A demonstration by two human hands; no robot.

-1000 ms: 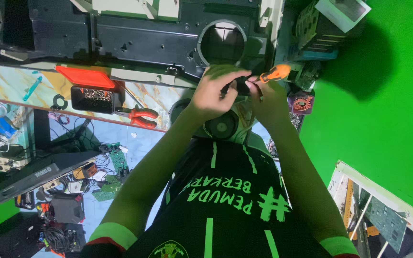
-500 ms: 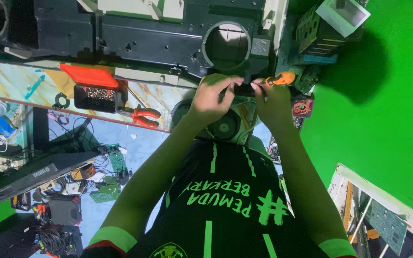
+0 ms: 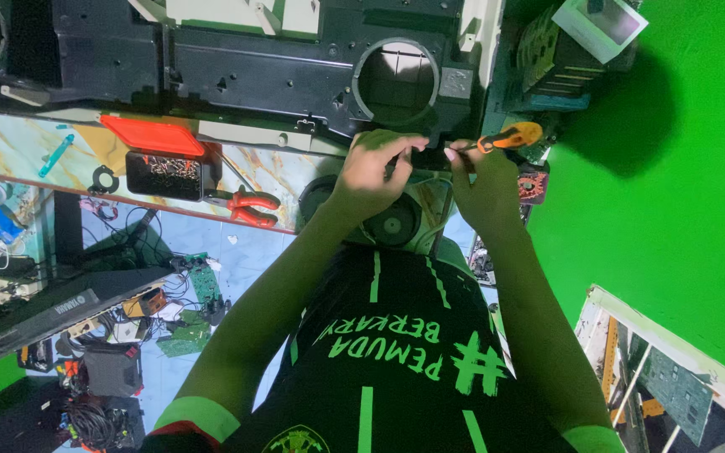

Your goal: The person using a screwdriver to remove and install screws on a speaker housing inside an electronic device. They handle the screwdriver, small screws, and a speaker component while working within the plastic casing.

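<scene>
My left hand [image 3: 372, 164] pinches a small dark part at the lower edge of a black plastic housing [image 3: 245, 71]. My right hand [image 3: 484, 180] holds an orange-handled screwdriver [image 3: 509, 136], and its tip points left at the same dark part between my hands. Just below my hands, over my lap, sits a round grey speaker driver [image 3: 392, 225], partly hidden by my left wrist.
The housing has a large round opening [image 3: 396, 82]. On the marbled tabletop [image 3: 35, 143] lie a red-lidded box of screws [image 3: 161, 164], red-handled pliers [image 3: 249, 205] and a black ring. Circuit boards [image 3: 190, 331] and cables litter the floor at left. A green wall [image 3: 673, 210] stands at right.
Both hands stay together at the dark part. The screwdriver handle has shifted slightly right and tilted lower, and the view has drifted a little.
</scene>
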